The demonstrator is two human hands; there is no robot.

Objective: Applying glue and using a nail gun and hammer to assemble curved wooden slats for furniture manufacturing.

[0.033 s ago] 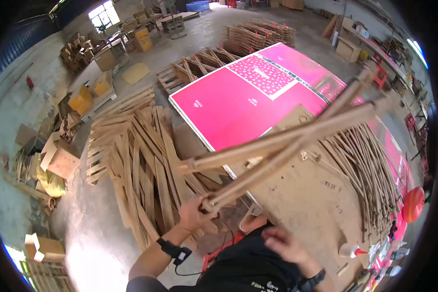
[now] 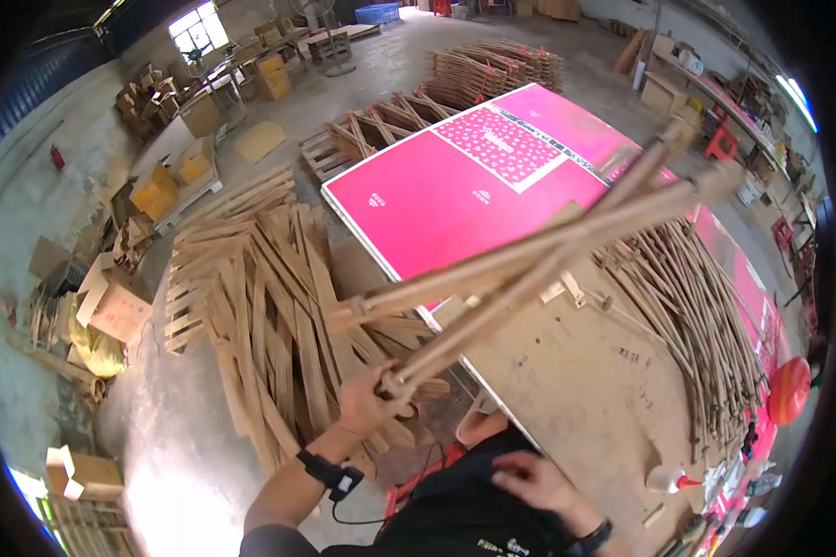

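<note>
My left hand [image 2: 370, 399] is closed around the lower end of a crossed wooden frame [image 2: 520, 265], made of long bars joined in an X. The frame is held up slantwise over the table, its far end reaching right and blurred by motion. At my lap, my right hand [image 2: 532, 479] is empty, with its fingers loosely bent and apart. On the table's brown board [image 2: 567, 371], to the right, lies a heap of similar thin wooden bars [image 2: 706, 325]. A small pale wooden piece [image 2: 571, 290] rests on the board below the frame.
Wooden slats [image 2: 269, 306] are piled left of the table. Bright pink sheeting [image 2: 418, 204] covers its far part. A white bottle with a red tip [image 2: 669, 479] and a red round object [image 2: 790, 390] are at right. Bundled wooden frames [image 2: 492, 70] stand beyond; an open carton [image 2: 116, 297] is far left.
The crossed wooden frame has shifted a little to the left in my left hand's grip. My right hand has moved slightly left and down toward my lap.
</note>
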